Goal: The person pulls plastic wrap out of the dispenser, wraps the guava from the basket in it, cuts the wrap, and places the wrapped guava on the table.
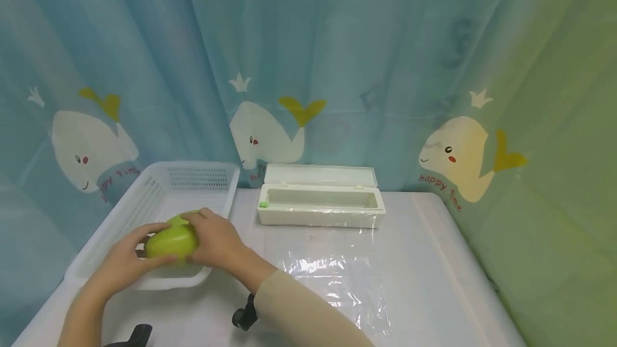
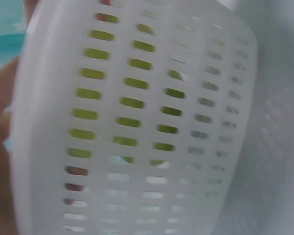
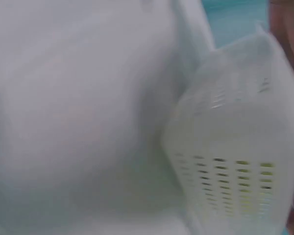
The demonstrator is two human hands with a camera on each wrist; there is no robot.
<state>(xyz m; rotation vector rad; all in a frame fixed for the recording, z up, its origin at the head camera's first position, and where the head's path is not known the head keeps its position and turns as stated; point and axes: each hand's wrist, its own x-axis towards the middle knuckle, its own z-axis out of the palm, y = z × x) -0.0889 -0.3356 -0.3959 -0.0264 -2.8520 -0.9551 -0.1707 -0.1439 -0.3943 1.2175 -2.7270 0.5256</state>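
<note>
Both hands hold a smooth yellow-green fruit [image 1: 171, 242] over the near part of a white slotted plastic basket [image 1: 226, 181]. My left hand [image 1: 126, 256] grips its left side, thumb below and fingers above. From the right, my right hand [image 1: 214, 240] curls its fingers over the top, thumb low on the side. A second green rounded surface [image 1: 177, 220] shows just behind, partly hidden by the fingers. Through the slots of the basket wall [image 2: 49, 122], the left wrist view shows green. The right wrist view has the basket's outer wall [image 3: 235, 132] and only the edge of the hand.
Right of the basket stands a white cling film box [image 1: 320, 218], lid raised, with a green slider [image 1: 263, 204] at its left. Clear film [image 1: 332, 277] stretches from it across the white table [image 1: 424, 283]. A whale-print curtain [image 1: 366, 68] hangs behind.
</note>
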